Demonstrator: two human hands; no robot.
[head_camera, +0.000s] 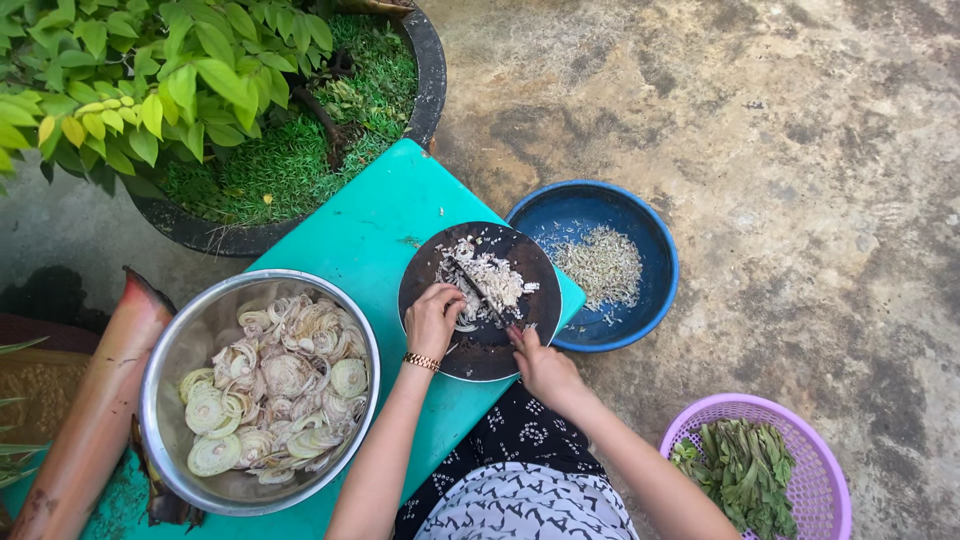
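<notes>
Pale chopped shreds (487, 278) heaped on dark round cutting board (480, 345) at frame centre, on teal table (370, 235). Left hand (433, 318) curled, fingers pressed together on the heap; right hand (540, 365) clamped on knife (482, 292) laid across it. Just right, blue bowl (650, 240) with fine cuttings. Lower left, steel bowl (165, 360) of sliced rings. Lower right, purple basket (820, 480) of greens. Upper left, potted plant (425, 70).

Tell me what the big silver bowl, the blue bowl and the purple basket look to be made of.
Silver bowl: likely stainless steel; grey, brushed shine with soft reflections on the rim. Blue bowl: probably plastic or enamelled metal; smooth, uniform glossy colour, cannot tell which. Purple basket: plastic, by the moulded lattice of holes and bright uniform colour.
</notes>
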